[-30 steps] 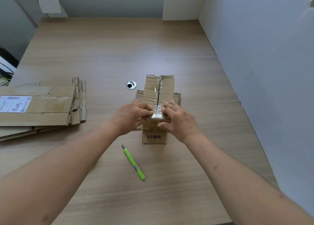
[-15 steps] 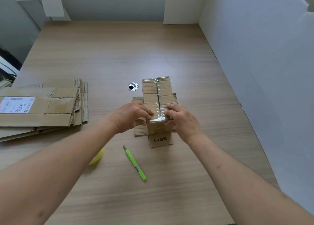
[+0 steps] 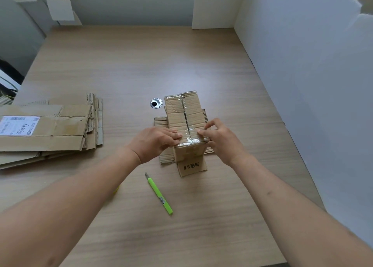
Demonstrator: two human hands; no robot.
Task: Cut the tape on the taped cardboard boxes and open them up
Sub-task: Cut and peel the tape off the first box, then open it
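Observation:
A small taped cardboard box (image 3: 184,115) stands on the wooden table (image 3: 141,65), its lower flaps spread flat underneath. Clear tape covers its top, and a dark slit runs along the centre seam. My left hand (image 3: 155,143) grips the near left edge of the top, fingers curled at the seam. My right hand (image 3: 217,140) pinches the near right top flap by its taped edge. A green utility knife (image 3: 159,194) lies on the table in front of the box, untouched, its blade end pointing away from me.
A stack of flattened cardboard boxes (image 3: 46,129) lies at the left, the top one bearing a white label. A round metal cable hole (image 3: 156,103) sits left of the box. White panels (image 3: 302,75) wall the right side. A yellow thing (image 3: 116,190) peeks out beside my left forearm.
The box has turned slightly, and both hands have shifted along its near top edge. My right hand's fingers have spread onto the right flap. The knife has not moved.

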